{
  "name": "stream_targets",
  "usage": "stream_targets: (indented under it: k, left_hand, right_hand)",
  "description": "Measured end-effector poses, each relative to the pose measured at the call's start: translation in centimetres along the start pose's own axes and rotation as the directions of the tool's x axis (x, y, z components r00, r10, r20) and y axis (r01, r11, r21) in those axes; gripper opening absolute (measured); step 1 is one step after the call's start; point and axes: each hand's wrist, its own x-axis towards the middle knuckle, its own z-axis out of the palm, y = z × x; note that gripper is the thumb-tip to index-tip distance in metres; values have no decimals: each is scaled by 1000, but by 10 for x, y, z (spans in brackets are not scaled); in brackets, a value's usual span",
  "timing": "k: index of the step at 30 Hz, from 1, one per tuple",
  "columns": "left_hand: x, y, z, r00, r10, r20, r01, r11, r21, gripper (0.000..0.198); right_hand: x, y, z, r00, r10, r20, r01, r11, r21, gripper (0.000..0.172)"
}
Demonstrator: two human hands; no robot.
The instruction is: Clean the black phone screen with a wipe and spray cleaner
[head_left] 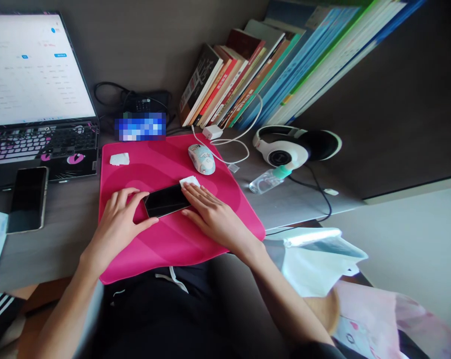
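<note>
A black smartphone (167, 200) lies face up on the pink desk mat (165, 249), its dark screen uppermost. My left hand (121, 214) grips its left end, thumb on the near edge and index finger at the far corner. A folded white tissue (190, 181) sits under the fingertips of my right hand (212, 214), which presses it at the phone's right end. Those fingers lie close together and cover part of the phone and tissue. Another white tissue piece (119, 159) rests on the mat's far left. A patterned mouse (202, 159) stands beyond my right hand.
A laptop (42, 144) and a second phone (28, 199) are at left. Books (228, 85) lean at the back. A white charger (212, 132) with cable, headphones (281, 144) and a small clear bottle (266, 180) lie at right. A white bag (315, 259) is beside the desk.
</note>
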Motion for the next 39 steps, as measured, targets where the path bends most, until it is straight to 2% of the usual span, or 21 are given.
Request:
stream_targets:
  k: [5, 8, 14, 18, 27, 34, 39]
  left_hand:
    - [-2, 1, 0, 1000, 11, -19, -11, 1000, 8, 58]
    - [-1, -1, 2, 999, 27, -25, -27, 1000, 7, 59]
    - [-2, -3, 3, 1000, 22, -10, -22, 999, 28, 61]
    - [-2, -1, 2, 1000, 19, -15, -19, 999, 40, 61]
    - [-2, -3, 5, 999, 26, -22, -25, 999, 40, 61]
    - [-3, -5, 3, 1000, 27, -13, -27, 999, 22, 61]
    - [-3, -4, 4, 999, 34, -38, -32, 998, 47, 60]
  right_hand:
    - [-15, -12, -15, 999, -31, 39, 34, 996, -84, 56]
    - [-18, -13, -19, 998, -16, 55, 20, 998, -63, 56]
    - [2, 1, -1, 999, -8, 48, 3, 996, 90, 59]
    - [6, 3, 4, 999, -7, 37, 3, 994, 110, 62]
    - [-12, -6, -17, 996, 4, 88, -9, 999, 54, 57]
    - [6, 4, 3, 1000, -4, 30, -1, 989, 151, 60]
    - [9, 5, 8, 1000, -9, 6, 8, 992, 128, 61]
